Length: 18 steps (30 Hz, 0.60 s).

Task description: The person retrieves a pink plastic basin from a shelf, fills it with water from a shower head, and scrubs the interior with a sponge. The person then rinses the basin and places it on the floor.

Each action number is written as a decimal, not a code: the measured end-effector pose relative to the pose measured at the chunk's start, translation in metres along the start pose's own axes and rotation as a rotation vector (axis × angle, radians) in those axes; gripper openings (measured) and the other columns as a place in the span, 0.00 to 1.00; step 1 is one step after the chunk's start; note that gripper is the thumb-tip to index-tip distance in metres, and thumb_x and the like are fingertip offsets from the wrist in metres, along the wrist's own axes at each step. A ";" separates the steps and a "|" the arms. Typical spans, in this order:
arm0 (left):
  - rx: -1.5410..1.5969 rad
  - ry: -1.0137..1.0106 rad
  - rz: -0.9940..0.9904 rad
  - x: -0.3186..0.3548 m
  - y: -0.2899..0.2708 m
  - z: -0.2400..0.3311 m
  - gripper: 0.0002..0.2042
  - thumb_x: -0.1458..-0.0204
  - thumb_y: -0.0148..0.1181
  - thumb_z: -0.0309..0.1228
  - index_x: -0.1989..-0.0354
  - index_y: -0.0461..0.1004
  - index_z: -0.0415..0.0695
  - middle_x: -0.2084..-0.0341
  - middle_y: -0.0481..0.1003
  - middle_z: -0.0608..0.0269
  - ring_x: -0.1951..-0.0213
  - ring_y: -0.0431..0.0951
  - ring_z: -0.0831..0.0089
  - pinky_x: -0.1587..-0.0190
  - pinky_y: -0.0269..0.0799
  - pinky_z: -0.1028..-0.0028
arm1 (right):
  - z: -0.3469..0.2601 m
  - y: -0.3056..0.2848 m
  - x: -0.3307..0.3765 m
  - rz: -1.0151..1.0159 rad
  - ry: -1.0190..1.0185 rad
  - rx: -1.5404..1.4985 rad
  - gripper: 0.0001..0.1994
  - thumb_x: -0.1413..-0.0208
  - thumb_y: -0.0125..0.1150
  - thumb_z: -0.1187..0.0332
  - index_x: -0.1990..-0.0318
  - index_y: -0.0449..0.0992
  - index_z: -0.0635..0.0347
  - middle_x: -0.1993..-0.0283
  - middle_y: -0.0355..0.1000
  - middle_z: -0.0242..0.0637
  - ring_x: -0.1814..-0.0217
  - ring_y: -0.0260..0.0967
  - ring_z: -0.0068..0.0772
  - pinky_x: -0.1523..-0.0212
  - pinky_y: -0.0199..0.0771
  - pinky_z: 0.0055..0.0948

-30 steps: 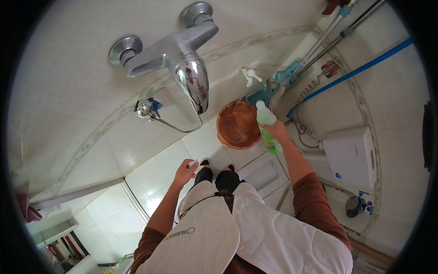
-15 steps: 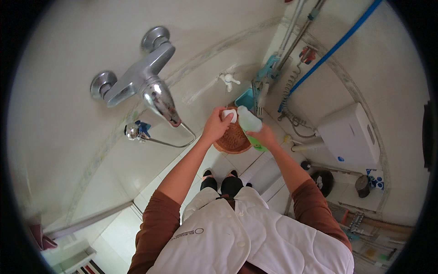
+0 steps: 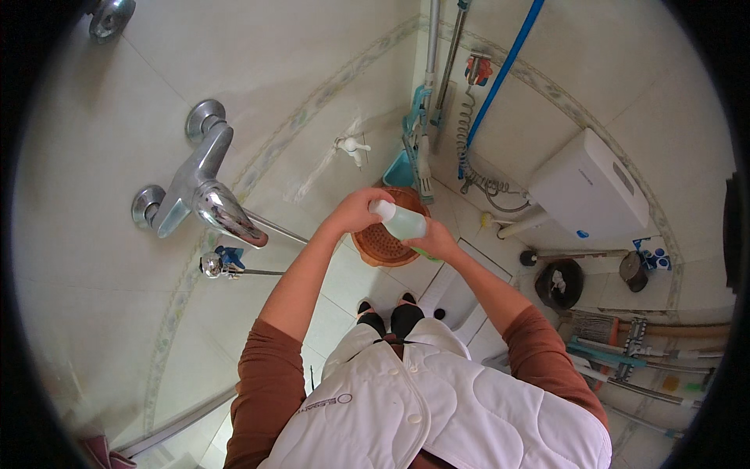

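Observation:
My right hand (image 3: 439,239) grips a translucent bottle (image 3: 408,223) holding pale green liquid, tilted on its side with the neck toward the left. At that neck, the fingers of my left hand (image 3: 359,209) are closed on a white cap (image 3: 382,209). Whether the cap is screwed on or merely rests there, I cannot tell. Both hands are above a round terracotta-coloured basin (image 3: 381,248) on the tiled floor, partly hidden by hands and bottle. Just under my right hand shows a sliver of something bright green (image 3: 424,254).
A chrome mixer tap (image 3: 207,180) juts from the left wall beside a white tap (image 3: 353,148). Mop handles (image 3: 432,55) and a blue pole (image 3: 504,74) lean in the corner near a turquoise container (image 3: 399,170). At right are a white cistern (image 3: 590,186) and a black bin (image 3: 559,283).
My left hand has brought the white cap to the bottle's neck; before, they were apart. The bottle has tipped from steep to nearly level. The view has also shifted.

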<state>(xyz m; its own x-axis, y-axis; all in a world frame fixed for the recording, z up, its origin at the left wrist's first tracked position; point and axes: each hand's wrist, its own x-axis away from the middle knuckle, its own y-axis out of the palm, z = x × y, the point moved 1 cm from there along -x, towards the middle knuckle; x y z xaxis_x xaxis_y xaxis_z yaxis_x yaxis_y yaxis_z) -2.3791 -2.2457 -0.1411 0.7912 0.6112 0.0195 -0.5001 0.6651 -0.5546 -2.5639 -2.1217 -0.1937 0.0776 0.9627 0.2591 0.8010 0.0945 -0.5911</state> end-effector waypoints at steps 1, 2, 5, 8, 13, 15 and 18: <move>0.058 0.074 0.019 0.000 -0.002 0.005 0.19 0.55 0.62 0.38 0.56 0.73 0.42 0.65 0.76 0.56 0.61 0.75 0.63 0.57 0.70 0.69 | 0.001 -0.001 0.001 0.004 -0.023 -0.023 0.31 0.65 0.72 0.54 0.53 0.71 0.61 0.58 0.74 0.46 0.56 0.72 0.43 0.55 0.70 0.35; 0.118 0.097 0.048 0.001 -0.002 0.012 0.18 0.55 0.62 0.36 0.56 0.72 0.42 0.65 0.76 0.57 0.60 0.75 0.64 0.57 0.70 0.69 | 0.001 -0.001 0.002 0.001 -0.028 -0.037 0.31 0.65 0.72 0.54 0.53 0.71 0.61 0.59 0.74 0.46 0.56 0.72 0.43 0.55 0.70 0.35; 0.170 -0.509 -0.006 -0.007 -0.003 0.027 0.20 0.54 0.62 0.33 0.52 0.70 0.44 0.59 0.73 0.53 0.54 0.72 0.65 0.54 0.70 0.69 | 0.003 -0.003 0.004 0.009 0.020 -0.012 0.28 0.65 0.72 0.57 0.55 0.72 0.61 0.59 0.74 0.45 0.57 0.72 0.44 0.55 0.69 0.36; -0.021 -0.773 -0.243 -0.011 -0.009 0.034 0.21 0.50 0.58 0.39 0.50 0.67 0.42 0.59 0.72 0.50 0.56 0.73 0.65 0.58 0.72 0.70 | 0.003 -0.002 0.007 -0.004 0.020 0.012 0.28 0.65 0.72 0.57 0.55 0.72 0.61 0.60 0.74 0.45 0.57 0.72 0.43 0.55 0.69 0.36; -0.073 0.323 -0.062 -0.005 -0.011 0.032 0.24 0.46 0.50 0.49 0.54 0.69 0.39 0.62 0.73 0.52 0.61 0.75 0.65 0.59 0.72 0.69 | 0.005 -0.001 0.014 0.005 -0.016 -0.033 0.28 0.65 0.72 0.57 0.55 0.72 0.61 0.60 0.74 0.46 0.57 0.72 0.43 0.55 0.69 0.36; 0.170 -0.138 0.002 -0.006 -0.004 0.023 0.19 0.47 0.54 0.42 0.54 0.69 0.40 0.61 0.73 0.54 0.58 0.74 0.65 0.53 0.69 0.67 | 0.006 -0.001 0.016 0.003 -0.024 -0.044 0.28 0.65 0.72 0.58 0.54 0.72 0.61 0.60 0.74 0.46 0.57 0.72 0.43 0.55 0.69 0.36; 0.092 -0.731 -0.315 -0.006 -0.001 0.015 0.18 0.49 0.56 0.37 0.50 0.68 0.44 0.53 0.68 0.59 0.47 0.65 0.66 0.45 0.60 0.66 | 0.010 0.000 0.019 -0.010 -0.037 -0.059 0.29 0.64 0.72 0.58 0.54 0.71 0.60 0.59 0.74 0.46 0.56 0.72 0.43 0.55 0.69 0.36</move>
<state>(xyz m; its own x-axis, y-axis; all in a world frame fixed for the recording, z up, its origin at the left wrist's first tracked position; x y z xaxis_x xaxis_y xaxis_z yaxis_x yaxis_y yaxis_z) -2.3882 -2.2435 -0.1282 0.4853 0.4940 0.7215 -0.3435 0.8665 -0.3622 -2.5681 -2.1005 -0.1962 0.0487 0.9705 0.2359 0.8354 0.0899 -0.5422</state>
